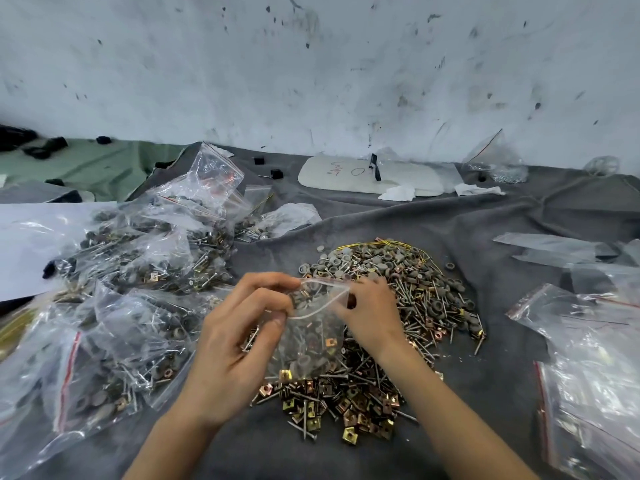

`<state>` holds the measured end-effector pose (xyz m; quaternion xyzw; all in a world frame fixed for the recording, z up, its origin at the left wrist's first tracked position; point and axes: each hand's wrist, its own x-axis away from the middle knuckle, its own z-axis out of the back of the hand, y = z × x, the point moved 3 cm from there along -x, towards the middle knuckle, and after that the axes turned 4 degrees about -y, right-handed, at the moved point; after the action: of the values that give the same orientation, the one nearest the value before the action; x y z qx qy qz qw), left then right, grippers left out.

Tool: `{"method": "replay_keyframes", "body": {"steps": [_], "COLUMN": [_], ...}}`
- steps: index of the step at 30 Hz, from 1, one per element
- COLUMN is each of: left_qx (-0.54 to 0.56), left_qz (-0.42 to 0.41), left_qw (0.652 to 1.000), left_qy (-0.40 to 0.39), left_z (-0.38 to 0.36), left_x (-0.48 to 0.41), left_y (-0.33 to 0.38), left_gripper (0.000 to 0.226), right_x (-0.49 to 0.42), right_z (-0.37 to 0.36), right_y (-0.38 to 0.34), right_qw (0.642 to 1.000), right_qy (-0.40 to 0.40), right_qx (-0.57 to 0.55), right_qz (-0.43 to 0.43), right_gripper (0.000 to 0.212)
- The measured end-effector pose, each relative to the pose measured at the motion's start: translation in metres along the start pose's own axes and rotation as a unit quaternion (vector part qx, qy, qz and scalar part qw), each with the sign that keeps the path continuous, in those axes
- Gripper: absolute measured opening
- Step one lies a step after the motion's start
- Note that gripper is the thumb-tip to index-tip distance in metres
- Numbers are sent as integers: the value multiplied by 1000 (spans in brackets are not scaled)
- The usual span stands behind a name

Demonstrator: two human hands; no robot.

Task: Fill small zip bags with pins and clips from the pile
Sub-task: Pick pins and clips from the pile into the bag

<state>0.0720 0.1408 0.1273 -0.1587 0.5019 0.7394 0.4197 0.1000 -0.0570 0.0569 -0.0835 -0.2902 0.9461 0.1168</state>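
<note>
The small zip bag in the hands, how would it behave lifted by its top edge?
Likely floppy: the small zip bag is thin clear film, its mouth bowing between the left hand and right hand. Probably bottom-heavy, since metal clips and pins sit low inside. Its open mouth could spill if tipped.

Occlusions, edge crops
Bag (311, 341) hid pile (415, 299) middle; filled bags (121, 341) cropped at left edge, empty bags (588, 375) at right edge; board (332, 174) scribble was too small to read.

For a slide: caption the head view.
Left hand and right hand pinch small clear zip bag over metal pin pile.
</note>
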Motion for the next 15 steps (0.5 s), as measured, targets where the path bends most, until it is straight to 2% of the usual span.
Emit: {"method": "replay_keyframes", "body": {"steps": [6, 7, 9, 11, 12, 13, 15], "left_qx": [-9, -11, -17, -21, -20, -18, -13], "left_qz": [3, 2, -2, -5, -4, -2, -1], "left_qw": [1000, 1000, 1000, 1000, 1000, 1000, 1000], "left_qy": [-4, -3, -4, -5, -7, -9, -13], "left_z": [2, 2, 0, -2, -3, -5, -8], "left_x": [-1, -1, -1, -1, -1, 0, 0], "left_y": [0, 1, 0, 0, -1, -1, -2], "left_gripper": [15, 15, 14, 14, 15, 15, 16], "right_x": [1, 2, 4, 12, 17, 22, 32], "right_z": [3, 8, 27, 52, 64, 73, 81], "right_y": [-6, -7, -10, -23, -32, -41, -57], "right_qw": [998, 998, 989, 948, 934, 931, 951], "right_qy": [30, 44, 69, 77, 74, 62, 23], "right_qx": [54, 26, -127, -307, -344, -343, -259], "right_qz": [32, 28, 3, 34, 69, 107, 165], "right_gripper": [16, 14, 9, 6, 8, 10, 14]}}
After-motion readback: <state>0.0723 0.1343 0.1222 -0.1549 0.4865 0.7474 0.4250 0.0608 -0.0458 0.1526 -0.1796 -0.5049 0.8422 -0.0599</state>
